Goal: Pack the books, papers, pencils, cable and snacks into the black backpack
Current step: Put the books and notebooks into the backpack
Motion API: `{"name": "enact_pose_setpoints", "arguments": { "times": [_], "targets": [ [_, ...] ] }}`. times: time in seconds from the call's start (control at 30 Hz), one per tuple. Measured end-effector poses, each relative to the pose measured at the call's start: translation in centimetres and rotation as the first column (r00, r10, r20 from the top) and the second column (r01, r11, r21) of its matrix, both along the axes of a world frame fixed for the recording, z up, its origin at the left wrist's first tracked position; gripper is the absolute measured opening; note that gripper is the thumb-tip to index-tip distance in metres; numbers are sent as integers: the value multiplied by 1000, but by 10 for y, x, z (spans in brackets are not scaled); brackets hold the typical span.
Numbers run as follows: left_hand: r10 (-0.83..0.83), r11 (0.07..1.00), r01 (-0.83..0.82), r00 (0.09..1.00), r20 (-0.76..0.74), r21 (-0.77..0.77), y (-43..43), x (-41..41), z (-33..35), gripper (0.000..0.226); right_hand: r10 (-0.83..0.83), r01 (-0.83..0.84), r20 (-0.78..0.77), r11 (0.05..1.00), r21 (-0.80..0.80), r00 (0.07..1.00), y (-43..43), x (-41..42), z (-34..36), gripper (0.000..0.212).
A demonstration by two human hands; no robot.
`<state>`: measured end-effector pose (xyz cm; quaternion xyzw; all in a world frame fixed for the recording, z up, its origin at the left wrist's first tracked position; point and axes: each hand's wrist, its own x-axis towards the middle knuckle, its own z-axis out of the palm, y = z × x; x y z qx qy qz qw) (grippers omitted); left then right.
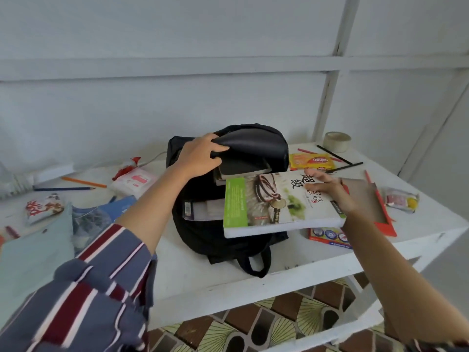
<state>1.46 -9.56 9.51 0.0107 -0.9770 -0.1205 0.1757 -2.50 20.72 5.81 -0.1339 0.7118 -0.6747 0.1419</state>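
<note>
The black backpack [218,237] lies on the white table [228,278], its top flap lifted. My left hand [200,153] grips that flap and holds it up. Several books [241,171] show inside the opening. My right hand [330,191] holds a thick white-and-green book [269,207] by its right end, flat over the bag's mouth, fingers spread on the cover. Pencils [83,182] and snack packets [134,179] lie left of the bag. A yellow snack packet [312,161] and black pencils [335,156] lie to the right.
Pale green papers [33,250] and a blue plastic sleeve [101,214] cover the left side. A red-edged folder [373,199], a coloured pencil box [330,237], a small snack [401,199] and a tape roll [337,142] sit at right. A white cable [152,160] runs behind the bag.
</note>
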Motion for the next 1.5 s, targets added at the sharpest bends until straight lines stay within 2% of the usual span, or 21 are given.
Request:
{"name": "enact_pose_setpoints", "arguments": {
  "times": [0.1,0.2,0.3,0.4,0.47,0.5,0.57,0.63,0.67,0.7,0.73,0.77,0.8,0.87,0.93,1.1,1.27,1.5],
  "targets": [
    [-38,999,38,999,20,29,-2,-1,7,39,-69,126,205,952,-280,976,-22,7,-8,29],
    [-50,997,46,997,55,58,-4,1,9,38,-215,343,320,837,-426,923,-54,10,-15,30],
    [-70,996,65,995,66,63,-7,4,12,39,-416,520,315,729,-445,853,-92,16,-21,31],
    [-104,994,98,988,118,55,-8,6,12,42,-543,586,221,730,-351,810,-127,12,-29,23],
    [-116,992,109,984,135,60,-8,7,12,43,-488,526,200,808,-266,850,-143,6,-30,16],
    [-117,992,109,984,134,66,-9,7,13,43,-424,462,213,867,-186,880,-147,0,-31,24],
    [-120,991,111,984,131,72,-11,6,15,43,-225,236,252,972,-12,941,-146,-12,-28,54],
    [-121,991,112,984,133,72,-13,5,17,43,-29,-27,258,978,208,966,-134,-17,-20,76],
    [-122,991,113,983,135,73,-14,5,18,43,20,-90,188,923,375,982,-127,-19,-17,80],
    [-126,990,116,983,136,77,-14,5,18,43,53,-66,40,831,553,998,-121,-20,-14,81],
    [-129,989,119,982,135,83,-15,5,18,43,106,41,-165,711,702,981,-116,-21,-15,80],
    [-132,989,121,982,133,89,-15,5,18,43,181,173,-339,593,787,923,-113,-21,-16,78],
    [-133,988,121,982,132,92,-14,5,17,43,270,264,-436,497,827,858,-112,-19,-19,76],
    [-132,989,121,983,128,86,-14,5,17,42,410,303,-449,375,876,794,-117,-17,-30,68],
    [-129,989,119,983,129,83,-14,5,18,43,431,312,-448,351,883,783,-124,-22,-42,54],
    [-131,989,120,982,138,81,-14,6,19,43,513,255,-419,361,897,749,-133,-51,-40,48],
    [-131,988,118,981,141,96,-13,6,20,42,547,155,-406,447,881,732,-131,-80,-38,50],
    [-133,987,117,979,151,107,-14,7,22,41,410,413,-641,517,750,649,-137,-47,-68,48]
  ]
}}
